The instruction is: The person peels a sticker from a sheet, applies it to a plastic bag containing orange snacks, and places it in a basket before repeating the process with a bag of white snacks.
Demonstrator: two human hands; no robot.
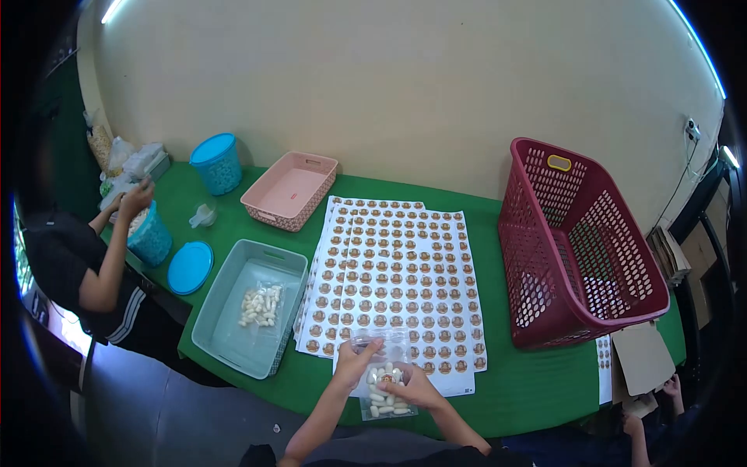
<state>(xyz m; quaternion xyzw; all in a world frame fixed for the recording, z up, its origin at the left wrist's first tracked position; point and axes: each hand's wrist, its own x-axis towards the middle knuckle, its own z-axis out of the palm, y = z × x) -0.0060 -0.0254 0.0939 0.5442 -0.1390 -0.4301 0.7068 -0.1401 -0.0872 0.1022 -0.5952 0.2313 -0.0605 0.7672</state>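
Note:
A clear plastic bag of white oblong pieces is between my hands at the table's front edge. My left hand pinches the bag near its upper left part. Lower down, my right hand grips its right side, with the thumb over a small round brown sticker on the front. Beneath and behind the bag lie white sheets printed with rows of round brown stickers. A grey-green tray to the left holds another clear bag of white pieces.
A tall maroon basket stands at the right, and a pink basket at the back. Blue-lidded tubs and a loose blue lid are at the left, by a person. Another person's hands hold cardboard at lower right.

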